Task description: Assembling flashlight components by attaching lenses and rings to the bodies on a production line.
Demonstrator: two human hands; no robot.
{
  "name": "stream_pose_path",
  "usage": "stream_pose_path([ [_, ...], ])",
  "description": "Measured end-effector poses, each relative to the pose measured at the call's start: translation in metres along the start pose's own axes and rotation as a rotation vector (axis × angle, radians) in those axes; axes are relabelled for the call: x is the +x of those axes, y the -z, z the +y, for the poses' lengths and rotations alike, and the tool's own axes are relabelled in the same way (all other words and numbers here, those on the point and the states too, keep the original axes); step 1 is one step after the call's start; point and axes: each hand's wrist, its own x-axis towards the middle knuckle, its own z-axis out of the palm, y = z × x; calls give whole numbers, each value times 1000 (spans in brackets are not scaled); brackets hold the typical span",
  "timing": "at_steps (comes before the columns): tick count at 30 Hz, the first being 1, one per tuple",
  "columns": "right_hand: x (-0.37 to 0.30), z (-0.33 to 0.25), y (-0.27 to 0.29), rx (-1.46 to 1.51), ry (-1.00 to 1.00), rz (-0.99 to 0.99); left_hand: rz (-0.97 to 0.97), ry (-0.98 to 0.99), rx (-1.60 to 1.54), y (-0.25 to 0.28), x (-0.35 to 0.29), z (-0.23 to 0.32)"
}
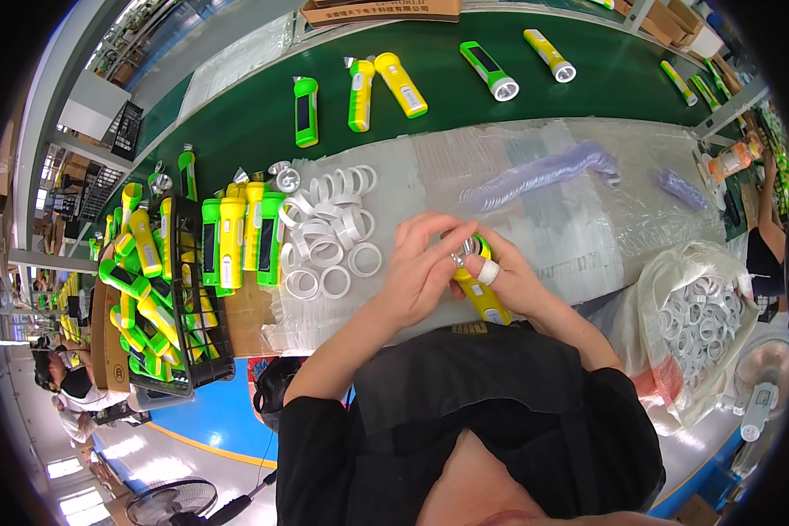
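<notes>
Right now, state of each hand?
Left hand: fingers bent at the silver head of the yellow flashlight; grip cannot be told.
Right hand: closed on the flashlight, white ring at the thumb.

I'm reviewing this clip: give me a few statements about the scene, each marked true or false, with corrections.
1. The left hand and right hand are both at a yellow flashlight. True.
2. The pile of loose white rings lies to the right of both hands. False: it lies to their left.
3. The black basket at the left holds green and yellow flashlights. True.
4. The pale sack at the right is filled with flashlights. False: it holds many rings.
5. A long row of clear, purplish pieces lies beyond the hands. True.
</notes>
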Motion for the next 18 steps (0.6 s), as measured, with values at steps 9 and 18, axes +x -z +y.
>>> stream_pose_path([
  [9,21,13,-18,-30,5,-175,199,-78,-38,0,-17,-6],
  [18,58,0,-11,-46,310,-193,-116,43,402,74,-11,-2],
])
